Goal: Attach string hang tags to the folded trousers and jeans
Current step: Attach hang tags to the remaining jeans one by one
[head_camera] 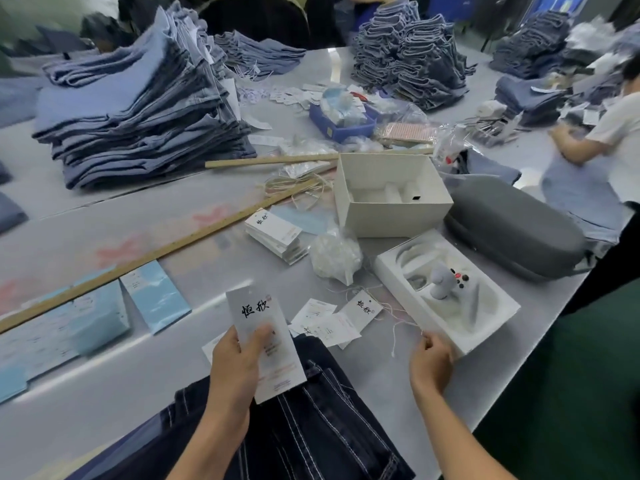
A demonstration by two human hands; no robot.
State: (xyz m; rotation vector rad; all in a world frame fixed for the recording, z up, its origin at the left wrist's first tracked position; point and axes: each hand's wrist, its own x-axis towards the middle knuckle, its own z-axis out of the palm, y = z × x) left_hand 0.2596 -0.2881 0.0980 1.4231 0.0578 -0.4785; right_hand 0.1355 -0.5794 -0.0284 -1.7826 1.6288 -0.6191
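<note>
Dark navy jeans (311, 427) with white contrast stitching. White hang tag (265, 344), black characters. Pale blue cards (156, 296). Grey table (104, 368). Blue tray (341, 128). White box (391, 195).

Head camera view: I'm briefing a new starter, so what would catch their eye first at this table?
Probably the tall white hang tag with bold black characters, held upright in the left hand over dark jeans at the near edge. The right hand pinches a thin white string beside a white moulded tray. Farther back on the left, a big stack of folded blue jeans dominates the grey table.

Two wooden rulers (156, 261), two hands (239, 358).
</note>
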